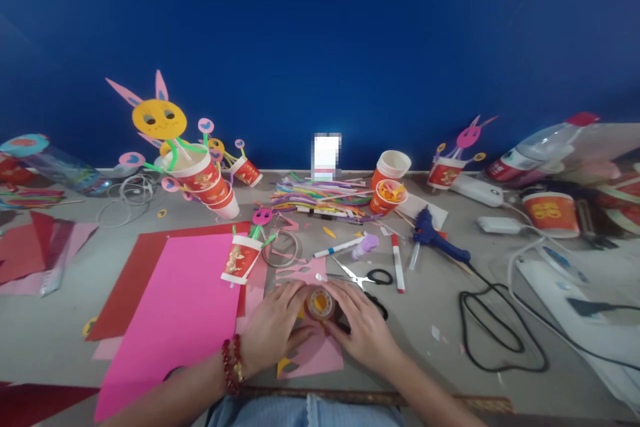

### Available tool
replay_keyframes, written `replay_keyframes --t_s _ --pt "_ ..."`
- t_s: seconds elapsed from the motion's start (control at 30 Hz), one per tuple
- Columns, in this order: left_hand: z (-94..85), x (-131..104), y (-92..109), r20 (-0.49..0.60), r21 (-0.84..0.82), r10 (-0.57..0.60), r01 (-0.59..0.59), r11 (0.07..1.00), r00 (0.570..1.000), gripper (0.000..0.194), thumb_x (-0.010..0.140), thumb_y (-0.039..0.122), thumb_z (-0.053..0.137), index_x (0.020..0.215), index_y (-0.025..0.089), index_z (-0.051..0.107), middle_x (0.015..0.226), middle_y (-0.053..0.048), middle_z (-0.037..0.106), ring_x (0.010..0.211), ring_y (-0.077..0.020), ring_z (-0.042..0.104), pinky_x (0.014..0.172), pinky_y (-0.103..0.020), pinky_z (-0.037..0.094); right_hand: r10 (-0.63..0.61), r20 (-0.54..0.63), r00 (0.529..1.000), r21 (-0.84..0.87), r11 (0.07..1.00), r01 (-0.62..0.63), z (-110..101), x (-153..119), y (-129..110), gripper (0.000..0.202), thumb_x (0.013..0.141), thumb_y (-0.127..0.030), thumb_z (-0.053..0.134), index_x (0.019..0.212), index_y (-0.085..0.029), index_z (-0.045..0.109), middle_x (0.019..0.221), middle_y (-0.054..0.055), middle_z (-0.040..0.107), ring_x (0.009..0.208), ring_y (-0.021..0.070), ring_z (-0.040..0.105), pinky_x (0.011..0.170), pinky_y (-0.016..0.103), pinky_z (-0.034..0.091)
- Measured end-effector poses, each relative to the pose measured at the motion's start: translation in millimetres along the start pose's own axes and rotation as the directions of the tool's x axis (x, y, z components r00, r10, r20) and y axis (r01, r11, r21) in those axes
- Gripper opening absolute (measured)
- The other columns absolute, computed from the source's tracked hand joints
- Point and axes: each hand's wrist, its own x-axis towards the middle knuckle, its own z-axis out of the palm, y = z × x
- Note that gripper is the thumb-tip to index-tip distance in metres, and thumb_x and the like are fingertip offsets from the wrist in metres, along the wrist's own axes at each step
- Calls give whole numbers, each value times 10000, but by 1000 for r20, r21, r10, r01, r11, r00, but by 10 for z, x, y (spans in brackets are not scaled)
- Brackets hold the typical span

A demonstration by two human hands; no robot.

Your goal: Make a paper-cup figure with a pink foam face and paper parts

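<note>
In front of my body, my left hand [273, 323] and my right hand [364, 325] curve round a small roll of tape [321, 304] from both sides. Orange-yellow shows through the middle of its pale core. Thumbs and fingertips meet close to its edge. Under the hands lies a pink paper sheet [317, 355] with cut-out holes. Scissors [357, 275] with black handles lie just beyond my right hand, partly hidden by it. A red paper cup [241, 259] with a pink paper face [262, 216] on it tilts beyond my left hand.
Bright pink paper [193, 300] covers red paper on the left. A blue glue gun [440, 237] with a black cord [463, 327] lies on the right. Pipe cleaners [320, 197], stacked cups [393, 163] and rabbit figures [159, 120] stand or lie along the blue wall.
</note>
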Motion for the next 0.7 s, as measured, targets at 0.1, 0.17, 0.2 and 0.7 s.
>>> replay_keyframes --t_s 0.1,0.17,0.2,0.7 --pt "22 58 57 6 47 -41 41 998 999 583 871 422 616 1368 186 422 1269 -118 582 1129 -292 566 944 -449 493 -11 -1 1000 -11 1000 11 3 -8 0 578 866 -200 596 1413 -171 412 1347 124 589 1234 278 541 1033 458 479" --pt "31 82 80 6 49 -59 58 997 998 514 877 370 616 1331 191 453 1246 -108 593 1105 -285 578 930 -442 497 -9 -2 1000 -18 1000 9 5 -7 1 567 877 -217 592 1413 -172 410 1341 127 594 1230 281 544 1026 458 484" --pt "33 89 86 4 41 -65 64 997 998 478 884 351 609 1313 195 465 1239 -104 594 1095 -280 583 925 -439 499 -7 -2 1000 -20 1000 7 5 -5 2 562 883 -227 590 1412 -172 411 1337 130 596 1225 282 548 1023 459 486" --pt "31 113 78 -24 -68 -72 71 995 997 378 923 388 558 1244 193 513 1165 -98 616 1029 -275 599 875 -435 514 -3 -15 1000 -28 1000 3 24 -10 23 621 866 -211 578 1451 -184 369 1322 129 613 1194 294 579 1008 480 502"
